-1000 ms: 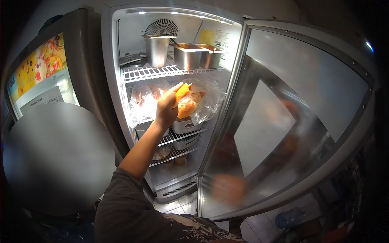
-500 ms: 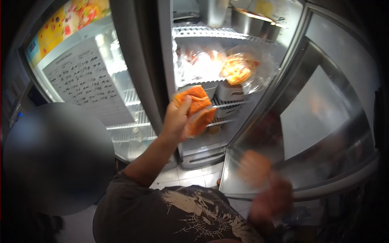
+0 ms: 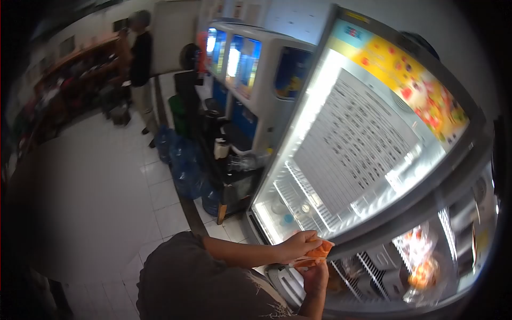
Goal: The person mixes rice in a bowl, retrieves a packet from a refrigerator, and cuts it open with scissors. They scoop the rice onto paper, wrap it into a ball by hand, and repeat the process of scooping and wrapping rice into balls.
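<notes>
My left hand (image 3: 297, 246) is closed on flat orange packets (image 3: 323, 248), its thumb lying across the top. From below, my right hand (image 3: 317, 274) comes up to the same packets, fingers closed at their lower edge. Both hands meet in front of the refrigerators, low in the view. Beyond them stands the lit glass-door refrigerator (image 3: 298, 144) with a handwritten sheet (image 3: 357, 138) on its door. To the right, the open refrigerator's shelves hold a clear plastic bag with orange contents (image 3: 424, 274).
Drink dispensers (image 3: 261, 74) stand on a dark counter to the left of the refrigerator. Large blue water bottles (image 3: 186, 176) line the tiled floor (image 3: 165, 213) beside it. Farther back, a person (image 3: 141, 64) stands by a cluttered shelf. A blurred dark shape covers the lower left.
My view has swung left, away from the open refrigerator. The right hand, earlier apart at the lower right with something orange, has come together with the left at the packets.
</notes>
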A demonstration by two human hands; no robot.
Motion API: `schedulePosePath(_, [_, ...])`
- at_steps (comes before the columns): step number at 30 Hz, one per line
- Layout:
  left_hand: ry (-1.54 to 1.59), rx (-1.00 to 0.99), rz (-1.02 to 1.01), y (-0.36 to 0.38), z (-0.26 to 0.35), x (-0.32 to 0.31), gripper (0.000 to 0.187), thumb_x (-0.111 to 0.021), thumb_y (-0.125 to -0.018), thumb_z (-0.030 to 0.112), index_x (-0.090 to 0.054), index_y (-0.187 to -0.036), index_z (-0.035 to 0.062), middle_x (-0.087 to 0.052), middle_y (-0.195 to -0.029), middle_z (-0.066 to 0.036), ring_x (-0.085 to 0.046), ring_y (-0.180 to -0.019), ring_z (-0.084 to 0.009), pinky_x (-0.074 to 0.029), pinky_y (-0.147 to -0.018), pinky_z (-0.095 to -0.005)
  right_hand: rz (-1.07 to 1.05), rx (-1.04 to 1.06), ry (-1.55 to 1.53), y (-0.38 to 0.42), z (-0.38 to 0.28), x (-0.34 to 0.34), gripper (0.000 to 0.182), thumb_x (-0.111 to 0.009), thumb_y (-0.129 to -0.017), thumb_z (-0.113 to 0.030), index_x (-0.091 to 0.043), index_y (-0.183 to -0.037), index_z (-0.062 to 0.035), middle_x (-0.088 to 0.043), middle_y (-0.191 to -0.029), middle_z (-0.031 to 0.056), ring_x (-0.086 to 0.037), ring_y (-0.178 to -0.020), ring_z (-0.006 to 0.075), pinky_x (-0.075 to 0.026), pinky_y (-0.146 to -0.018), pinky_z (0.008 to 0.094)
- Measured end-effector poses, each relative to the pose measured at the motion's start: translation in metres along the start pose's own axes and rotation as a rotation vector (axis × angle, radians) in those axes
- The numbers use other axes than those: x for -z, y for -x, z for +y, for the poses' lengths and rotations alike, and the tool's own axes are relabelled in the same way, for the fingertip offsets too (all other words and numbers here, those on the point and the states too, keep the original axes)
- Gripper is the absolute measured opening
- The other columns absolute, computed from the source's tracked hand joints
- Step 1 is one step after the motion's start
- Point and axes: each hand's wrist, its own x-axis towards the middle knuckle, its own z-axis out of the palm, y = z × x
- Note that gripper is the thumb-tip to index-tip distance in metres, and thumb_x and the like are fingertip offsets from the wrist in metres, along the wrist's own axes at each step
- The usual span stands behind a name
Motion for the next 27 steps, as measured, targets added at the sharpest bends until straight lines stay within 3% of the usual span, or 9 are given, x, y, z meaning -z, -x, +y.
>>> schedulePosePath(3, [0.340, 0.053, 0.085, 0.043, 0.014, 0.012, 0.018, -0.051, -0.104, 0.017, -0.047, -0.092, 0.0048, -0.060, -0.126, -0.012, -0.058, -0.102, -0.0128, -0.052, -0.088, -0.0266, -0.088, -0.113, -0.041, -0.017, 0.020, -0.020, 0.076, -0.069, -0.088, -0.037, -0.033, -0.148, -0.0061, -0.045, -0.145, 0.0152, -0.050, -0.131, 0.0319, -0.047, -0.103, 0.0522])
schedulePosePath(5, [0.456, -0.030, 0.165, 0.062, 0.003, 0.020, 0.015, -0.054, -0.103, 0.018, -0.050, -0.098, 0.0038, -0.060, -0.116, -0.011, -0.057, -0.101, -0.0135, -0.053, -0.085, -0.0294, -0.182, -0.107, -0.005, -0.029, 0.040, -0.021, 0.078, -0.072, -0.087, -0.033, -0.033, -0.147, -0.0047, -0.045, -0.144, 0.0160, -0.050, -0.131, 0.0317, -0.045, -0.105, 0.0513])
schedulePosePath(8, [0.522, -0.045, 0.400, 0.090, 0.002, 0.023, 0.016, -0.057, -0.101, 0.018, -0.052, -0.100, 0.0032, -0.057, -0.102, -0.007, -0.059, -0.098, -0.0144, -0.055, -0.082, -0.0321, -0.197, -0.133, -0.016, -0.026, 0.056, -0.025, 0.068, -0.069, -0.081, -0.015, -0.039, -0.141, -0.0003, -0.054, -0.132, 0.0160, -0.057, -0.120, 0.0295, -0.049, -0.103, 0.0433])
schedulePosePath(12, [0.528, -0.143, 0.656, 0.109, -0.006, 0.036, 0.010, -0.057, -0.101, 0.014, -0.051, -0.098, 0.0051, -0.059, -0.094, -0.005, -0.062, -0.089, -0.0139, -0.054, -0.079, -0.0294, -0.144, -0.208, -0.037, -0.016, 0.061, -0.011, 0.044, -0.066, -0.085, -0.010, -0.048, -0.124, -0.0019, -0.061, -0.113, 0.0143, -0.065, -0.101, 0.0277, -0.056, -0.090, 0.0421])
schedulePosePath(15, [0.195, -0.190, 0.745, 0.124, -0.023, 0.074, 0.014, -0.060, -0.099, 0.013, -0.050, -0.105, 0.0059, -0.057, -0.105, -0.008, -0.060, -0.095, -0.0142, -0.053, -0.084, -0.0300, -0.097, -0.190, 0.059, 0.001, 0.041, -0.016, 0.026, -0.064, -0.089, -0.007, -0.051, -0.112, -0.0034, -0.062, -0.100, 0.0121, -0.067, -0.089, 0.0268, -0.059, -0.080, 0.0424])
schedulePosePath(16, [0.124, -0.188, 0.760, 0.132, -0.017, 0.073, 0.015, -0.061, -0.098, 0.012, -0.049, -0.106, 0.0065, -0.057, -0.105, -0.008, -0.060, -0.096, -0.0142, -0.053, -0.083, -0.0298, -0.213, -0.203, 0.135, 0.007, 0.032, -0.013, 0.023, -0.065, -0.092, -0.007, -0.053, -0.111, -0.0036, -0.062, -0.097, 0.0113, -0.067, -0.086, 0.0268, -0.060, -0.076, 0.0438])
schedulePosePath(20, [0.021, -0.112, 0.732, 0.147, -0.002, 0.048, 0.019, -0.062, -0.098, 0.010, -0.047, -0.110, 0.0081, -0.057, -0.108, -0.009, -0.058, -0.099, -0.0147, -0.053, -0.082, -0.0294, -0.223, -0.348, 0.254, 0.010, 0.029, 0.000, 0.028, -0.068, -0.090, -0.006, -0.055, -0.114, -0.0016, -0.062, -0.096, 0.0087, -0.067, -0.086, 0.0237, -0.060, -0.070, 0.0388])
schedulePosePath(22, [0.043, -0.098, 0.649, 0.146, -0.005, 0.037, 0.020, -0.061, -0.098, 0.008, -0.046, -0.111, 0.0092, -0.056, -0.105, -0.007, -0.059, -0.095, -0.0135, -0.052, -0.079, -0.0294, -0.204, -0.245, 0.388, 0.017, 0.034, -0.006, 0.030, -0.066, -0.091, -0.007, -0.055, -0.118, -0.0002, -0.061, -0.081, 0.0086, -0.063, -0.067, 0.0199, -0.053, -0.056, 0.0327])
schedulePosePath(27, [0.438, -0.170, 0.503, 0.138, -0.014, 0.006, 0.018, -0.060, -0.098, 0.008, -0.047, -0.110, 0.0091, -0.059, -0.107, -0.007, -0.060, -0.099, -0.0152, -0.053, -0.084, -0.0318, -0.254, -0.300, 0.427, 0.019, 0.057, 0.005, 0.042, -0.065, -0.091, -0.005, -0.049, -0.130, 0.0001, -0.059, -0.070, 0.0043, -0.053, -0.050, 0.0117, -0.042, -0.041, 0.0257])
